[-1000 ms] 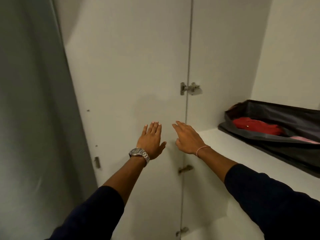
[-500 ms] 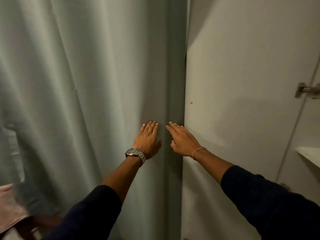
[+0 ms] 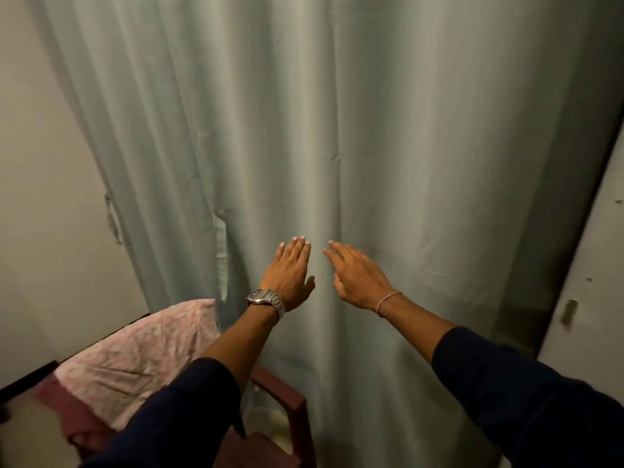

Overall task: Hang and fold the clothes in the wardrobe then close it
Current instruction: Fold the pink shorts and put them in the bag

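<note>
Fingers (image 3: 297, 246) of the left hand (image 3: 288, 276) are stretched out flat and close together, holding nothing, with the palm turned away toward the pale green curtain (image 3: 337, 130) that fills most of the view. The right hand (image 3: 359, 276) is spread the same way just beside it, its fingers (image 3: 337, 253) released and empty, the two hands near each other but apart. Whether the fingertips actually touch the fabric cannot be told. A silver wristwatch (image 3: 265, 297) sits on the left wrist and a thin pink and white bracelet (image 3: 387, 300) on the right; both forearms come out of dark navy sleeves (image 3: 526, 386).

The curtain hangs in long vertical folds from the top of the view to the bottom. A plain cream wall (image 3: 44, 163) stands to its left. At the far right edge a narrow strip of the white wardrobe door (image 3: 587, 271) shows, with a small metal fitting (image 3: 568, 311) on it; the inside of the wardrobe is out of view.

At lower left a crumpled pink cloth (image 3: 135, 352) lies draped over a dark red chair (image 3: 290, 396), with a maroon garment (image 3: 72, 413) under its lower edge. The left forearm crosses in front of the chair, well clear of the cloth.
</note>
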